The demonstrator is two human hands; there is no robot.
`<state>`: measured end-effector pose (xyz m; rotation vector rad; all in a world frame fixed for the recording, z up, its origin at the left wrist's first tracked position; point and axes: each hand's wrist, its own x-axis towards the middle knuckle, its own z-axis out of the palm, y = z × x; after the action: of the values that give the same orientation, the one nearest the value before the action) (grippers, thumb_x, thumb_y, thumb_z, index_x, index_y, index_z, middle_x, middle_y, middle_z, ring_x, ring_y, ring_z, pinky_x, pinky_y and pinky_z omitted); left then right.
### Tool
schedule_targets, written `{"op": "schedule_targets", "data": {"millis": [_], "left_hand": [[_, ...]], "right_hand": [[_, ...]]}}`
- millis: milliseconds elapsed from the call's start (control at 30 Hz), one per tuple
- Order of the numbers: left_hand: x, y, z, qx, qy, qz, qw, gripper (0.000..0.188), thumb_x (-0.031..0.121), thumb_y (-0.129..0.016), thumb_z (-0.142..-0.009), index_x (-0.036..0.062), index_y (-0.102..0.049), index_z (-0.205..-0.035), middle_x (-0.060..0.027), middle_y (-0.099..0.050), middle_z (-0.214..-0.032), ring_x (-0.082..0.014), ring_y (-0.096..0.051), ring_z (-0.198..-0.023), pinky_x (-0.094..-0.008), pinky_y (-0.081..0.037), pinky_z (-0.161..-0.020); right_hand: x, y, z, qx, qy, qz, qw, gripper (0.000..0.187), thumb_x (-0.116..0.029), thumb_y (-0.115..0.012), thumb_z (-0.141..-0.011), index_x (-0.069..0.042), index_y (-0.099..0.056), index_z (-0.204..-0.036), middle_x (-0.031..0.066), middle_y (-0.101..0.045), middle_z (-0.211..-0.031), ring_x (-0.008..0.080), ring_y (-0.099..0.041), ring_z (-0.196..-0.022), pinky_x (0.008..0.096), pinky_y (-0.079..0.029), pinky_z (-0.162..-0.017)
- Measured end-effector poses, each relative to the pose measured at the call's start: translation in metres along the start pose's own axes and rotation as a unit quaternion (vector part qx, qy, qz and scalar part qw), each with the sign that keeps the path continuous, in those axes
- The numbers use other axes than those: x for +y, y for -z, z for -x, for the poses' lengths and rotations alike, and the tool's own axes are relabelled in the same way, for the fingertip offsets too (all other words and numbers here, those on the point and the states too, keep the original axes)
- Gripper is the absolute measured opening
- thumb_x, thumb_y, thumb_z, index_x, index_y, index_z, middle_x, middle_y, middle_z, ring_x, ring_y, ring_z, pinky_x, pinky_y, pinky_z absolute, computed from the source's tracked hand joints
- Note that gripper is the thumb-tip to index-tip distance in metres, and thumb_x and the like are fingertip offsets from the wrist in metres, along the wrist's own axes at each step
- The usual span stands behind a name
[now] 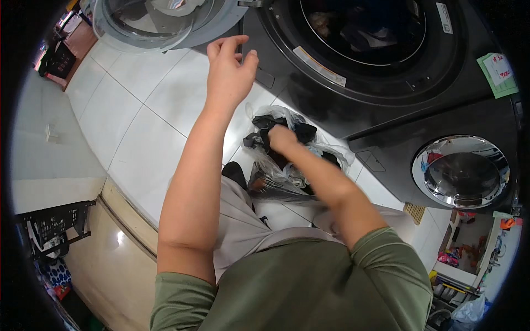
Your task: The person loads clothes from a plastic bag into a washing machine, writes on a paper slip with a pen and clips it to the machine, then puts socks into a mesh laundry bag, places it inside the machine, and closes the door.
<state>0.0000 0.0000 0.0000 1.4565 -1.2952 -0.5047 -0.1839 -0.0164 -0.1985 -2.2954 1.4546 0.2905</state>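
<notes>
My left hand (229, 71) is raised over the floor beside the open front of a dark washing machine (331, 110). Its fingers are bent and apart, with nothing in them. Lower and to the right, my right hand (282, 139) reaches into a clear plastic bag (345, 156) of laundry on the floor. It touches black clothes (305, 132) at the bag's mouth; its fingers are blurred and partly hidden, so I cannot tell whether they grip a garment. Inside the machine's drum, dark and pale clothes (370, 36) lie in shadow.
The round glass door (149, 25) swings out at the upper left. A second, smaller machine door (461, 172) is closed at the right. White tiles (132, 124) cover the floor. A black basket (58, 229) stands at the lower left, and an open drawer (466, 248) at the lower right.
</notes>
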Motion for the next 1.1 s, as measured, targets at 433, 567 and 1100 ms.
{"op": "schedule_targets", "data": {"millis": [433,567,1100], "left_hand": [[-0.003,0.014,-0.006,0.054,-0.002,-0.026,0.998,0.042,0.021,-0.064,-0.086,0.0099,-0.054,-0.126,-0.0155,-0.033,-0.130,-0.0221,-0.061,-0.098,-0.0309,-0.049,-0.084],[-0.006,0.020,-0.006,0.047,0.029,-0.020,0.998,0.044,0.023,-0.063,-0.086,0.0102,-0.053,-0.127,-0.0159,-0.031,-0.132,-0.0226,-0.059,-0.102,-0.0309,-0.049,-0.086],[0.006,0.005,0.002,-0.062,-0.061,-0.065,0.994,0.027,0.021,-0.062,-0.088,0.0069,-0.065,-0.111,-0.0131,-0.048,-0.122,-0.0213,-0.062,-0.098,-0.0318,-0.049,-0.081]], "right_hand": [[0.125,0.276,0.050,0.558,0.058,-0.205,0.802,0.021,-0.024,-0.063,-0.087,-0.004,-0.068,-0.089,0.0094,-0.067,-0.091,0.0213,-0.063,-0.080,0.0331,-0.050,-0.072],[0.081,0.071,0.067,0.011,-0.007,0.004,1.000,0.032,-0.021,-0.070,-0.071,-0.006,-0.067,-0.099,0.0179,-0.066,-0.099,0.0339,-0.064,-0.096,0.0421,-0.050,-0.087],[0.091,0.112,0.176,0.019,-0.020,-0.269,0.963,0.014,-0.015,-0.066,-0.083,-0.002,-0.064,-0.087,0.0084,-0.065,-0.080,0.0193,-0.061,-0.076,0.0322,-0.047,-0.071]]}}
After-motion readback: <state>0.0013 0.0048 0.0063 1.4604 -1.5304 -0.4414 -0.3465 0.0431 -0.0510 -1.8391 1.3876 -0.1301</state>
